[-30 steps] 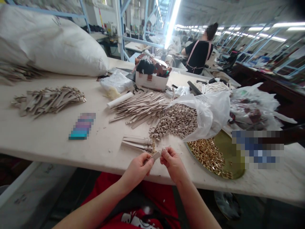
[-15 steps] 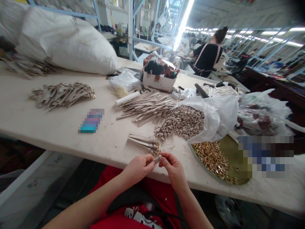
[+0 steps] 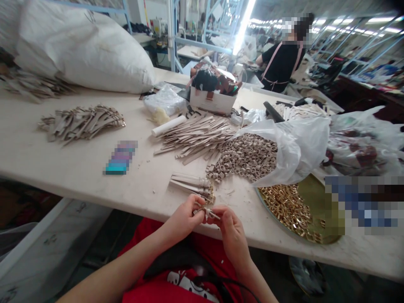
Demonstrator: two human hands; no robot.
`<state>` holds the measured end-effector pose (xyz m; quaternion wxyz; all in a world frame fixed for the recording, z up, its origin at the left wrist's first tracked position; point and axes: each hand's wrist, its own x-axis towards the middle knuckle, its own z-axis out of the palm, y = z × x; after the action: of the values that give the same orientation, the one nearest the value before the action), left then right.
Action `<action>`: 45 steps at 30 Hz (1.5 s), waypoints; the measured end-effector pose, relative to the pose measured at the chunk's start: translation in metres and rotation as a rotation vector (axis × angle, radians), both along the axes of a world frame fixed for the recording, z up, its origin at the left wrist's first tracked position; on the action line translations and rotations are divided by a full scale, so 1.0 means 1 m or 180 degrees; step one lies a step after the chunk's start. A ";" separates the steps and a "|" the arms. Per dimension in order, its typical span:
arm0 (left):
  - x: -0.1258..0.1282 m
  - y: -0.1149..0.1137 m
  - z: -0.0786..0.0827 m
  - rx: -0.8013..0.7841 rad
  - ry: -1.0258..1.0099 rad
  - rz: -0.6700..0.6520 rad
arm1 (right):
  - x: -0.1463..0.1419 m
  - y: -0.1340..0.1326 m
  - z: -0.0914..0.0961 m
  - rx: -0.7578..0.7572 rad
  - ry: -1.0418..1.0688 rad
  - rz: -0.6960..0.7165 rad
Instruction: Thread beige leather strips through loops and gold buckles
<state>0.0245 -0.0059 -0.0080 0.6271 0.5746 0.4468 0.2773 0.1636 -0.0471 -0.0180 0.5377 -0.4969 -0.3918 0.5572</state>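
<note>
One pale strap (image 3: 213, 214) bridges left grip (image 3: 185, 216) and right grip (image 3: 232, 230).

Long pale table (image 3: 75, 166) across the middle of the frame, blue metal rack (image 3: 202, 45) at top centre, bright tube light (image 3: 244, 27) slanting there, rows of ceiling lights (image 3: 381, 19) at upper right, dark brown table (image 3: 360, 92) beneath them, deep shadow at lower left.

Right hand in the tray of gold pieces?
No, the right hand is outside the tray, its fingers on a beige strap that the left hand also holds.
</note>
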 end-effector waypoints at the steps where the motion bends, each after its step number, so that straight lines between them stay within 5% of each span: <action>1: 0.001 0.000 0.001 -0.0006 0.0016 0.0004 | 0.000 0.000 0.001 -0.0026 -0.0003 -0.0013; 8: 0.002 -0.002 0.007 0.0106 0.0538 -0.0061 | 0.005 0.004 -0.010 -0.0843 0.0760 0.0630; 15: -0.001 -0.004 -0.004 0.0175 0.1114 -0.0164 | 0.004 0.000 -0.016 -0.0992 0.1436 0.0527; 25: -0.004 -0.020 0.013 -0.0043 0.0595 -0.0483 | -0.004 -0.008 -0.012 -0.0156 -0.0466 -0.0577; 31: -0.007 -0.021 0.006 -0.0358 0.0468 -0.0611 | 0.005 -0.014 -0.011 -0.0222 -0.0854 0.0225; 36: -0.017 -0.022 -0.001 -0.1070 0.0011 -0.0709 | 0.009 -0.022 -0.023 0.0044 -0.1488 0.0198; 45: -0.011 -0.022 -0.005 -0.0999 0.0024 -0.0687 | 0.016 -0.026 -0.016 0.0188 -0.1735 0.0976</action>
<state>0.0132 -0.0275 -0.0126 0.7335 0.5154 0.4227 0.1332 0.1793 -0.0735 -0.0343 0.3367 -0.5472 -0.6080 0.4664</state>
